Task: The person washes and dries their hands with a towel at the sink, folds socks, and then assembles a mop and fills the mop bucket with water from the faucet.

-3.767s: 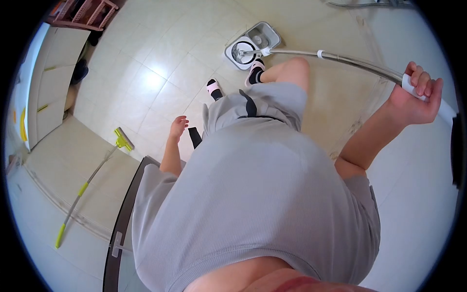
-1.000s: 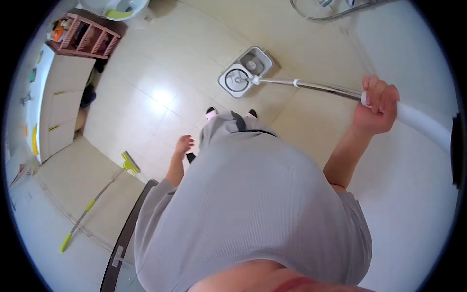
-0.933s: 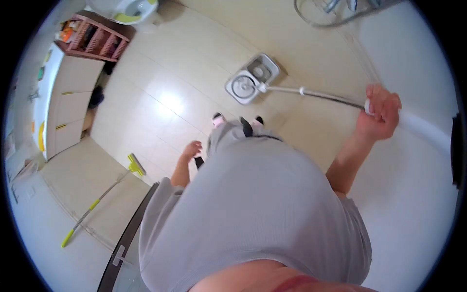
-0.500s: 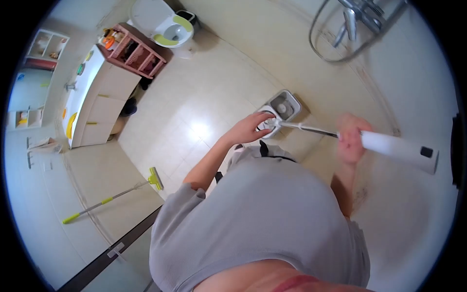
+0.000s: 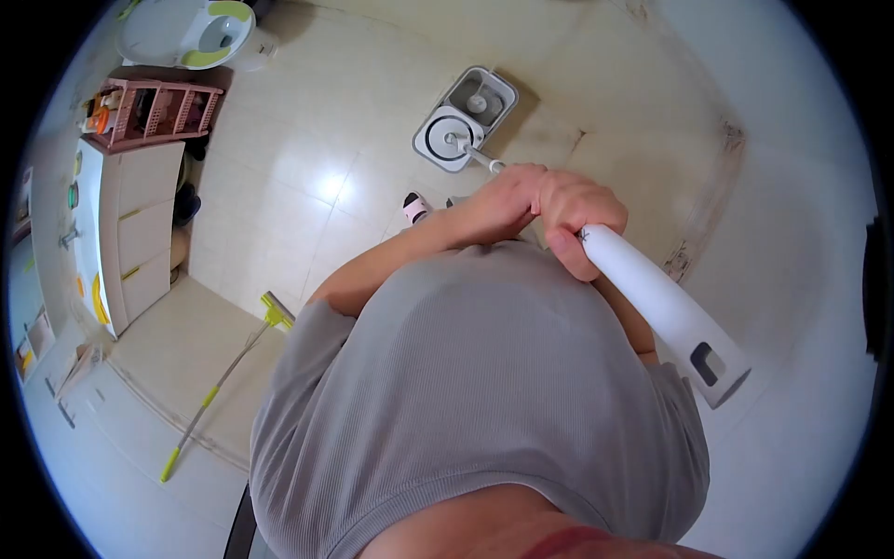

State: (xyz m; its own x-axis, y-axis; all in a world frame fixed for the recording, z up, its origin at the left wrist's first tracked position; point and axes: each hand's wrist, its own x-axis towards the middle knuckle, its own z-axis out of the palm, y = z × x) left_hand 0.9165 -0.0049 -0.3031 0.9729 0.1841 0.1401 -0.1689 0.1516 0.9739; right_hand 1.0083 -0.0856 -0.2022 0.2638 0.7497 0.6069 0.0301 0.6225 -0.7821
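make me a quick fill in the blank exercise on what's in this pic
1. The left hand and right hand are on one mop, whose thick upper end is coloured ____.
2. The mop's lower end is at the bucket's ____ opening, not its rectangular one.
3. The rack between the toilet and the cabinet is coloured ____.

Missing words: white; round; pink

A grey ribbed top [image 5: 484, 391] has short sleeves [image 5: 300, 359].
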